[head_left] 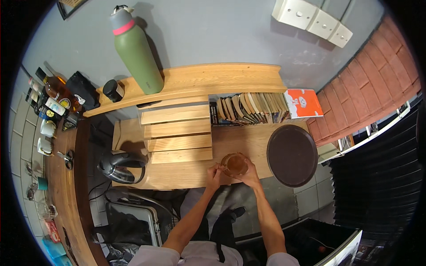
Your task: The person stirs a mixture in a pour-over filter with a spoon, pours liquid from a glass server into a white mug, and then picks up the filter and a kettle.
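A clear glass cup (235,164) with amber-brown liquid in it is held between my two hands, at the front edge of the wooden counter (177,177). My left hand (214,174) is closed at its left side, where the cup's handle seems to be; the fingers partly hide it. On the other side my right hand (249,173) curls its fingers round the cup's wall. To the right of it lies a dark round tray (293,156), partly over the counter's end. A slatted wooden rack (179,131) stands to the left, behind the cup.
An electric kettle (122,167) stands at the counter's left. Books (253,107) line the back beneath a shelf (222,73) bearing a green bottle (140,57). Scissors (67,158) lie on the left side counter (73,186). A bin (137,217) is below left.
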Tool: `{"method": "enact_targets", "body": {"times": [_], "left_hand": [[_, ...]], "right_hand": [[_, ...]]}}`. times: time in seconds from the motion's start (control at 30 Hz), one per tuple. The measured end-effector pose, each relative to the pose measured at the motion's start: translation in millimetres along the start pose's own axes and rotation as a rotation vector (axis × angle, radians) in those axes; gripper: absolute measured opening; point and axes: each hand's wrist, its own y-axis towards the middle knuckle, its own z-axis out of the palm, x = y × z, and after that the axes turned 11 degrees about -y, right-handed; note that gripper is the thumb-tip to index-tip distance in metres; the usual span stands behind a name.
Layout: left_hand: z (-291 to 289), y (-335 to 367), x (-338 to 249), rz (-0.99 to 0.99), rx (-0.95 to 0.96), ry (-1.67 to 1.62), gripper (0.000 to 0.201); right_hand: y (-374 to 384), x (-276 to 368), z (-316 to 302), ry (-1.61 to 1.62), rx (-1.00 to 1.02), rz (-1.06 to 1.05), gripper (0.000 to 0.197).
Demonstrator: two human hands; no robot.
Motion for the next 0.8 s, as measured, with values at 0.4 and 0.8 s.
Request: {"method": "enact_targets", "body": {"times": [0.4,0.8], "left_hand": [[2.9,-0.9,4.9,-0.086,-0.016,0.194,0.028],[37.3,-17.7,-25.3,0.068,0.297,0.599,0.025]], "right_hand": [[20.4,-18.2,-12.5,0.007,0.153,0.07,0.087],[-47.5,-29.4,36.6,-0.192,-0.529,0.312,0.065]]}}
